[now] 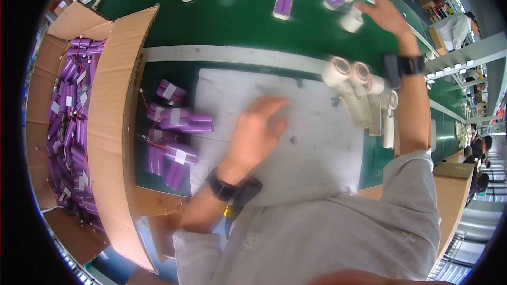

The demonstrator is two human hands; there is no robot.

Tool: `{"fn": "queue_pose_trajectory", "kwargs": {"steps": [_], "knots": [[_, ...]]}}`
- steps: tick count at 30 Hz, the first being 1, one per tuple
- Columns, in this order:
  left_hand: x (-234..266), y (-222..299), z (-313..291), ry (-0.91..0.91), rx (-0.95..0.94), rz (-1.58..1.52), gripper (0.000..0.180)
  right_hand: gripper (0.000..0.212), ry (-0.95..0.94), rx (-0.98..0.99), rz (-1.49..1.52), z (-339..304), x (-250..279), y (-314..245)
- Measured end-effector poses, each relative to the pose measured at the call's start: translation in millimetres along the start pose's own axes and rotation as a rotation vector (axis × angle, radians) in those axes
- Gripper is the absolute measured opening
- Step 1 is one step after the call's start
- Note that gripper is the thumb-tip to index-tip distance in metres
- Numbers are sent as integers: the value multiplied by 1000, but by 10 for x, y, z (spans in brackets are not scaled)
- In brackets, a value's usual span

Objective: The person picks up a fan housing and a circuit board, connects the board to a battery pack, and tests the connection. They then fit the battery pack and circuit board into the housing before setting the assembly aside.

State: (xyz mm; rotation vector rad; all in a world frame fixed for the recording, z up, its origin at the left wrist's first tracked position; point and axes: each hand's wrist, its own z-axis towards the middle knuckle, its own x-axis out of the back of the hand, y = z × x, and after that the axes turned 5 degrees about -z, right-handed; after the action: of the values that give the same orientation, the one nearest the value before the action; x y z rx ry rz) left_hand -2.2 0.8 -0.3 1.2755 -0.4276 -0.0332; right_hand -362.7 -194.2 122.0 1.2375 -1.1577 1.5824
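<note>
While the left hand point(256, 132) hovers low, the right hand point(385, 15) reaches out to white units

As you look down from the person's head, a long green surface point(232, 26) spans the top, bearing several round-headed white units, some with purple cells in their handles. At left stands a large, open cardboard box point(113, 126), heaped with purple packs point(68, 111) with thin wires. A pale grey sheet point(317, 153) covers the middle of the nearer table. Between box and sheet lies a group of loose purple packs point(175, 119), a few overlapping the sheet's left edge. At the sheet's right is a cluster of white units point(359, 105), handles toward the person.

Both hands are motion-blurred. The left is loosely spread above the sheet, with nothing visible in it. The right has thumb and fingers apart, just beside a single white unit point(352, 22) at the far right; whether it touches that unit, I cannot tell.
</note>
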Motion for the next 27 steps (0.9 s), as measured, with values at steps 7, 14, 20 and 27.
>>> {"fn": "queue_pose_trajectory", "kwargs": {"steps": [7,14,20,27], "knots": [[107,-172,-32,-10,-74,-2,30,86,-203,-527,146,63,-881,717],[42,-139,-12,-11,-116,-12,26,61,-178,-341,212,-31,-244,-402],[10,-115,76,-102,-124,-23,25,56,-393,605,398,187,-819,-2006],[-50,-125,17,-166,-143,21,23,45,-209,735,386,297,-1423,-2922]]}}
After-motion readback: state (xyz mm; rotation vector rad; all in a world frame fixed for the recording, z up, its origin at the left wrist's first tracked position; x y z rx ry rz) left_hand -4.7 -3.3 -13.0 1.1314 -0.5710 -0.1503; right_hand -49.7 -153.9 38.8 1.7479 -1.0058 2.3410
